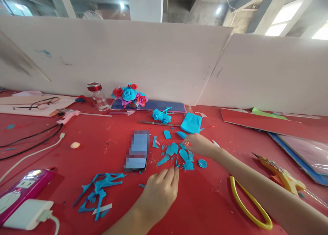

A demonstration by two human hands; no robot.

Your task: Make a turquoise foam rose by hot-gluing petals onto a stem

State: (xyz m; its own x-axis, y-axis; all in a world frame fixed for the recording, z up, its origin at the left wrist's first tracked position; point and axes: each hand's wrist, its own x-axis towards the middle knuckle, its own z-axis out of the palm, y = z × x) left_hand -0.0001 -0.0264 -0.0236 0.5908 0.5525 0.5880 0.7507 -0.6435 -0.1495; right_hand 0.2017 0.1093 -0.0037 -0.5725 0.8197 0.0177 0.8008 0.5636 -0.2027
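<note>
My left hand (161, 185) is low in the middle of the head view, its fingertips pinched around the bottom of a thin blue strip (176, 161) that points upward. Farther off, my right hand (197, 144) reaches in from the right. Its fingers are closed down at a small blue paper petal (182, 146), partly hidden by them. Cut blue paper petals (172, 149) and scraps lie scattered between the hands. A stack of blue crepe paper (191, 123) sits just beyond my right hand, beside blue paper roses (160, 115).
Left of the petals lies a phone (137, 151), with blue offcuts (99, 192) nearer me. Yellow-handled scissors (251, 207) lie under my right forearm, a yellow glue gun (282, 175) farther right. A paper bouquet (130, 95), glass bottle (98, 96) and pink glue gun (68, 116) stand or lie behind.
</note>
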